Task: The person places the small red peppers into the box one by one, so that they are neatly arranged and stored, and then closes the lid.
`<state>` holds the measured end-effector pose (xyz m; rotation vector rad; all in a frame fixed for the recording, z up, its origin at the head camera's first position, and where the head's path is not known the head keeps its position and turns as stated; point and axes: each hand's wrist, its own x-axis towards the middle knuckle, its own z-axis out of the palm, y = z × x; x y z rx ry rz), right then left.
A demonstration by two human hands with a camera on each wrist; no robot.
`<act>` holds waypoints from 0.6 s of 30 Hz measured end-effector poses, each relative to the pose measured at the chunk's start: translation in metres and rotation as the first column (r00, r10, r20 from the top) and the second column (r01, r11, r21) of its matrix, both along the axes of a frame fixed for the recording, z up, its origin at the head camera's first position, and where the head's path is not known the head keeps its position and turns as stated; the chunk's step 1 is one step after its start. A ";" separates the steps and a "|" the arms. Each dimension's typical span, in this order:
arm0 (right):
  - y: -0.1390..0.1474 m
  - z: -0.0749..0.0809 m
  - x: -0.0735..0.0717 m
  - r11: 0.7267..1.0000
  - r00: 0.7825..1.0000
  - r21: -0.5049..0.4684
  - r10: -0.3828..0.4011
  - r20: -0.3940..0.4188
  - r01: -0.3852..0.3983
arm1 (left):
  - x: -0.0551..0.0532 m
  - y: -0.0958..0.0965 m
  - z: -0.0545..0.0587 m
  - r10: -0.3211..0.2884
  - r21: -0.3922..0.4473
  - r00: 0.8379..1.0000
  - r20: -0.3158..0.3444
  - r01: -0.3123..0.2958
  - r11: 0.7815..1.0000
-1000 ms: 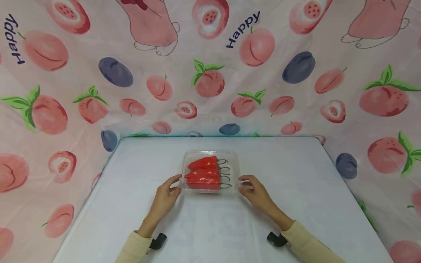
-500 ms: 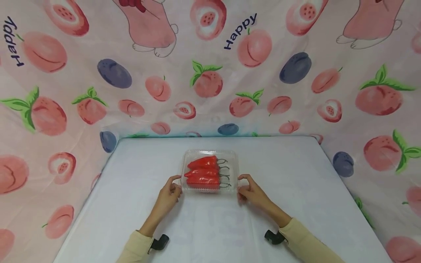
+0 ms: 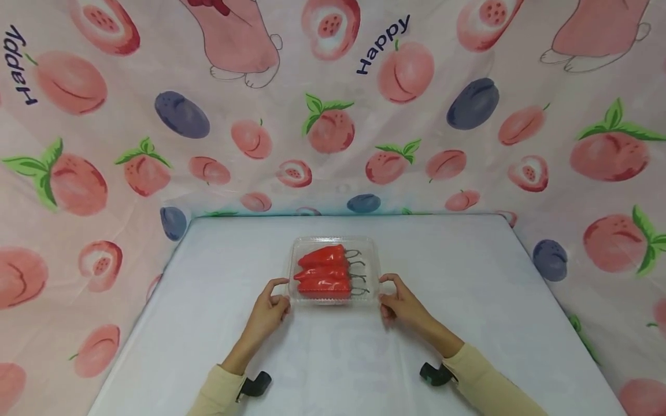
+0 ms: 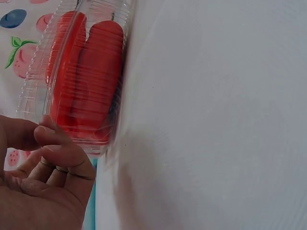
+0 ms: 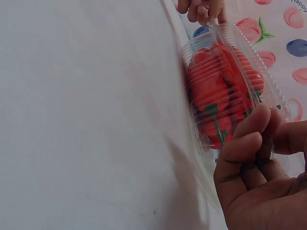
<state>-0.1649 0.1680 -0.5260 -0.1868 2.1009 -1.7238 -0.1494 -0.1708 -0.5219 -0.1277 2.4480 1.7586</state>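
Note:
A clear plastic clamshell box [image 3: 333,238] with ridged sides sits on the white table, its lid down. Several red peppers [image 3: 324,273] lie side by side inside, green stems pointing right. At the box's left front corner, my left hand [image 3: 266,312] pinches the rim between thumb and fingers. My right hand [image 3: 408,312] does the same at the right front corner. In the left wrist view, the fingertips [image 4: 48,132] meet at the box's flange. The right wrist view shows the thumb and fingers of the right hand [image 5: 264,187] curled at the lid's edge, beside the stems.
A white cloth-covered table [image 3: 442,260] spreads around the box. Behind it and along both sides hangs a pink fruit-print curtain [image 3: 338,75]. Each cream sleeve has a black wrist camera [image 3: 256,383] strapped near its cuff.
The lower fingers of both hands have curled in further at the rim, with index fingers bent along the edge. The box stays in about the same place.

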 end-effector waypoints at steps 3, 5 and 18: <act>-0.002 0.001 0.000 1.000 1.000 -0.007 -0.019 -0.011 0.019 | -0.002 -0.001 -0.001 0.007 -0.005 1.000 -0.013 -0.007 1.000; -0.003 0.000 0.000 1.000 0.999 -0.006 -0.031 -0.022 0.031 | -0.002 -0.001 0.000 0.013 -0.014 1.000 -0.016 -0.013 1.000; -0.008 -0.003 0.007 0.993 0.992 0.019 -0.115 -0.050 0.116 | 0.003 0.002 0.002 0.025 -0.024 1.000 0.013 -0.025 0.999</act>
